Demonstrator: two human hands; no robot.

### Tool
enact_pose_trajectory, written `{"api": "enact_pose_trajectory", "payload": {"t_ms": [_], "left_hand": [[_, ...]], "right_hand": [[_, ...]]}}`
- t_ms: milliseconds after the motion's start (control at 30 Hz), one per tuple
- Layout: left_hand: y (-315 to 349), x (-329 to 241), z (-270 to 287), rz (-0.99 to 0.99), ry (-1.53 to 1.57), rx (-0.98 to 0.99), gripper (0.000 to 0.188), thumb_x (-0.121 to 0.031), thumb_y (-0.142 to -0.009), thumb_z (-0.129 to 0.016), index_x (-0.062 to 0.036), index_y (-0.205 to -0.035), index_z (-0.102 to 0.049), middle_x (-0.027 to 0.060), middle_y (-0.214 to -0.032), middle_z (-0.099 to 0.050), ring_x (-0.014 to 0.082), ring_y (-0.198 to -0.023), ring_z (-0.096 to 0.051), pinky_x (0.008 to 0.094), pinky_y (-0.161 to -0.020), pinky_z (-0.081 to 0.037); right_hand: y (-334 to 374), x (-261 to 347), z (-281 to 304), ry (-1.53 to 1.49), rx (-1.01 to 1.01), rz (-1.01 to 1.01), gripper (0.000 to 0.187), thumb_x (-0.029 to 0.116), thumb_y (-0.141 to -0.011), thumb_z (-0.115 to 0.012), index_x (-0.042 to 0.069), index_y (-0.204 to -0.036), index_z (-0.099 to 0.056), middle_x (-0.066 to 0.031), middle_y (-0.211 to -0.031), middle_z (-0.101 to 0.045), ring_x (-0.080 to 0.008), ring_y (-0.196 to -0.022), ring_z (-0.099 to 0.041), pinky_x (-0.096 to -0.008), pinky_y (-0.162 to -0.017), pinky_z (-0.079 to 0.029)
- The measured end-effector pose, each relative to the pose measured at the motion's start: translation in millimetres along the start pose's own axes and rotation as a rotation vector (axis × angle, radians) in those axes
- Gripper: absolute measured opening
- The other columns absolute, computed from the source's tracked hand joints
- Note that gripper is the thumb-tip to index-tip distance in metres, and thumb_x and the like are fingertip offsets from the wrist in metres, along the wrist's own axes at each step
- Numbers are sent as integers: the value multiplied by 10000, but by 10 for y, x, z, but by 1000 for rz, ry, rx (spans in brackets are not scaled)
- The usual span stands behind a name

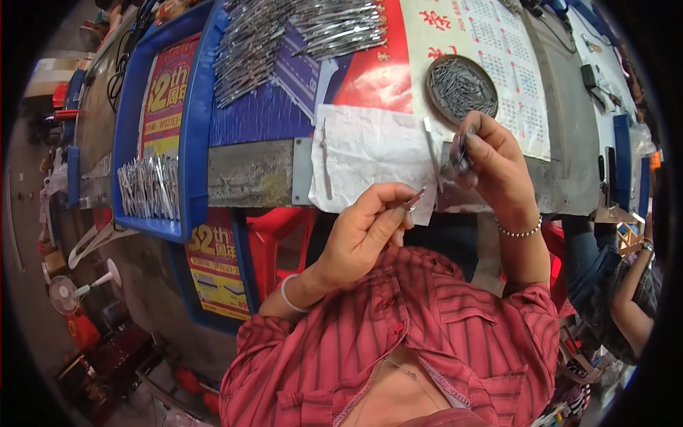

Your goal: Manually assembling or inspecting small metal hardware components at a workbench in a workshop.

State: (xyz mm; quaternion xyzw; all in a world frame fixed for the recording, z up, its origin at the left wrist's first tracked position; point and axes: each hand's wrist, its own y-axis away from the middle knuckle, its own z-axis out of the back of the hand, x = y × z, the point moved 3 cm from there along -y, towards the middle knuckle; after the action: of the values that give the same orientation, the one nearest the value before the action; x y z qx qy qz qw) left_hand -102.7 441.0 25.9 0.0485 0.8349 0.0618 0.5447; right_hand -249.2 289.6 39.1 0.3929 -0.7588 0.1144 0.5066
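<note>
My left hand (pixel 366 231) is closed in a pinch on a small shiny metal piece (pixel 415 201), just over the front edge of the bench. Level with it and to the right, my right hand (pixel 496 158) is raised with its fingers curled together. Its fingertips look dark grey, and what they hold is too small to name. Just beyond it stands a round bowl (pixel 432 85) full of small grey metal pins (pixel 459 84). Under and beyond my hands lies a crumpled white paper (pixel 373 146), with a slim metal rod (pixel 327 164) on its left part and a narrow metal strip (pixel 432 151) along its right side.
Piles of slender silver metal pieces (pixel 249 50) cover the far left of the bench. A blue tray (pixel 194 153) at left holds more (pixel 149 188). Below sit another blue tray (pixel 245 267) and a red stool (pixel 274 238). Another person's arm (pixel 633 292) shows at far right.
</note>
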Motion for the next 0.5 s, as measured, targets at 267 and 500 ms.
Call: {"api": "enact_pose_trajectory", "payload": {"t_ms": [267,500], "left_hand": [[19,12,-10,-14,-119,2,214,-105,-969,-477,0,-1155,-467,57,-905,-563,62,-705,-495,184,-638,-424],[39,29,29,-31,-156,-7,195,-89,-959,-494,0,-1131,-472,59,-912,-569,60,-699,-489,182,-618,-422]], "right_hand": [[181,-160,-381,-19,72,26,156,154,-933,-554,26,-906,-467,-44,-721,-574,-59,-560,-492,-184,-509,-397],[175,-189,-420,13,64,29,163,159,-933,-556,23,-903,-471,-31,-713,-574,-48,-564,-500,-175,-507,-400]]}}
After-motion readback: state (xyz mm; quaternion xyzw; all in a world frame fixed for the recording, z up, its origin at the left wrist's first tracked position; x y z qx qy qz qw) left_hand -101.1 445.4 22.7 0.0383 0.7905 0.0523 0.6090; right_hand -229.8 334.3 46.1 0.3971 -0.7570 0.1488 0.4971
